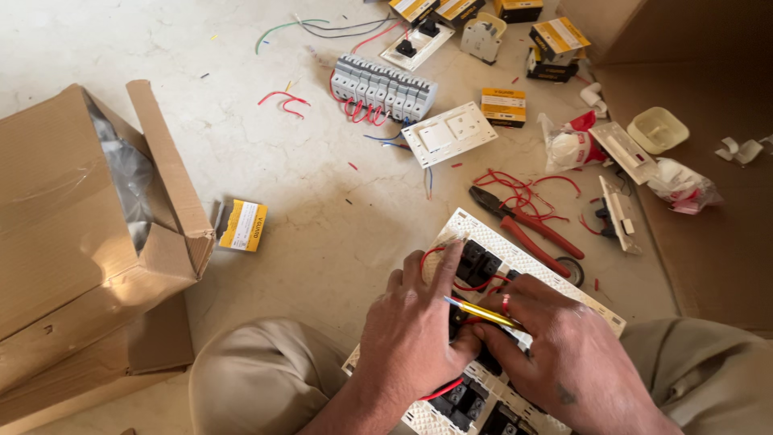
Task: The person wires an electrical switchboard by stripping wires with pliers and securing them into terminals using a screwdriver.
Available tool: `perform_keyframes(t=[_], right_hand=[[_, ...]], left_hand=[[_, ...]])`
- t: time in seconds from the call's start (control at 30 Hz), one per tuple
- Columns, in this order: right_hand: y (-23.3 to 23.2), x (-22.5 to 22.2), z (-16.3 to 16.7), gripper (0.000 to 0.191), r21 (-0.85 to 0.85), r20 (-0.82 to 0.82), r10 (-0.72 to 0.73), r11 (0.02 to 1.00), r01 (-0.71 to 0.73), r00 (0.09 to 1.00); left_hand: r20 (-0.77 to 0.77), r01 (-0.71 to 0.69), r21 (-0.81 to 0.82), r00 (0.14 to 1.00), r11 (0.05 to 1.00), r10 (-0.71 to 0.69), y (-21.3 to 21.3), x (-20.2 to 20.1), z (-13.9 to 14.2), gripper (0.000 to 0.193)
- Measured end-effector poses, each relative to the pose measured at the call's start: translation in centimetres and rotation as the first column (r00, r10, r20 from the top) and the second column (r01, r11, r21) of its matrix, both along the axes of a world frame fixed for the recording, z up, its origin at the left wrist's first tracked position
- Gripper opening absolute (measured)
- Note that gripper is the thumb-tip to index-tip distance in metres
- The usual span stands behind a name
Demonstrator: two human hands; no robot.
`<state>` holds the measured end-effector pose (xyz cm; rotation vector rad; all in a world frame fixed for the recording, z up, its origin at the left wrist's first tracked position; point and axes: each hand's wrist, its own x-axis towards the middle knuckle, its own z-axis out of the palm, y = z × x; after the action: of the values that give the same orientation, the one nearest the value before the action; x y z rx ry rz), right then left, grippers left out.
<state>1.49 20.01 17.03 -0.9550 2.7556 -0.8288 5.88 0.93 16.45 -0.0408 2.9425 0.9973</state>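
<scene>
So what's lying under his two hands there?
A white perforated switch panel with black modules and red wires. The hands cover its middle; a yellow screwdriver pokes out between them.

Switch plate (515, 262) on lap, both hands on it; left hand (415, 334) left of right hand (564, 350). Pliers (527, 227) just behind plate. Breaker row (382, 87) farther behind. Cardboard box (72, 234) far left

A: L hand (419, 322)? 
B: Pressed on white switch plate (515, 262), red wires (439, 256) under it. 
A: R hand (564, 346)? 
B: Grips yellow screwdriver (481, 312); red pliers (527, 229) lie nearby.
</scene>
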Motion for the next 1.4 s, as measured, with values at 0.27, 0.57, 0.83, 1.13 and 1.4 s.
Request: perform_keyframes(t=[0.27,0.57,0.83,1.13,1.4], right_hand=[[0.1,-1.1,0.4,0.034,-0.092,0.163,0.147,0.987,-0.133,0.976],[-0.6,-1.3,0.8,0.027,0.107,0.131,0.222,0.966,-0.236,0.966],[-1.7,-3.9,1.2,0.019,0.104,0.288,0.241,0.954,-0.281,0.927],[1.7,-2.9,1.5,0.047,0.252,0.288,0.012,0.964,-0.088,0.958],[9.4,-5.9,4.7,0.041,0.130,-0.012,0.140,0.982,-0.138,0.990]], left_hand=[[-0.014,-0.014,0.033,1.000,0.999,0.014,-0.1,0.0,-0.6,0.107],[-0.170,-0.015,0.113,0.985,0.994,0.034,-0.3,0.5,-1.8,0.108],[0.047,-0.044,-0.004,0.998,0.999,0.044,0.1,0.1,-0.4,0.104],[-0.116,-0.009,-0.005,0.993,1.000,0.009,0.0,0.5,-0.1,0.110],[-0.104,-0.036,0.061,0.994,0.997,0.043,-0.1,0.3,0.1,0.113]])
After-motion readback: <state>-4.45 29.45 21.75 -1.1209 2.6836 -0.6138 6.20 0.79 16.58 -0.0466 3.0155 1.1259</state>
